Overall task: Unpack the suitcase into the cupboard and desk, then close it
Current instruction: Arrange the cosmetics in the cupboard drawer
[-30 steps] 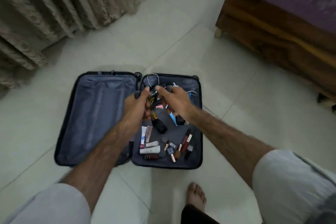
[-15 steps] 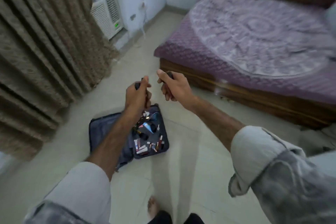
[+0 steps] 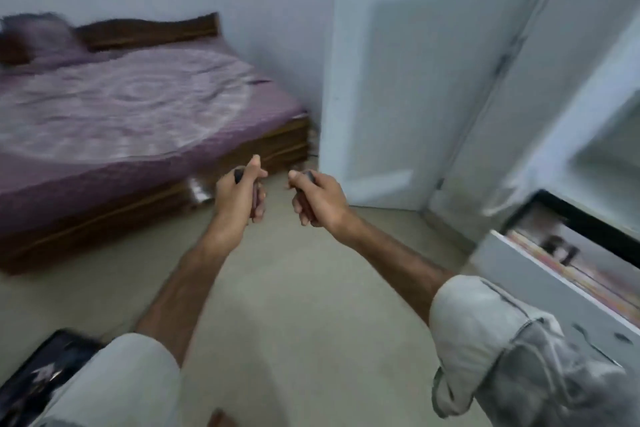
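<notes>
My left hand [image 3: 239, 196] grips a small dark item [image 3: 238, 175] whose top shows above my fingers; a reddish-brown part shows below my palm. My right hand [image 3: 317, 199] grips another small dark item [image 3: 309, 176]. Both hands are raised side by side at chest height over the floor. The frame is blurred, so I cannot tell what the items are. The open suitcase [image 3: 38, 374] shows only as a dark corner at the bottom left, behind my left sleeve. The white cupboard [image 3: 485, 87] stands ahead on the right with a door swung open.
A bed [image 3: 114, 114] with a purple cover and wooden frame fills the left. A white desk or shelf edge [image 3: 540, 274] with a dark-framed opening sits at the right. Bare beige floor [image 3: 294, 288] lies between me and the cupboard.
I have stood up and turned right, away from the suitcase, which slid to the bottom left corner. Both hands carried the dark items up from the suitcase. The cupboard has come into view.
</notes>
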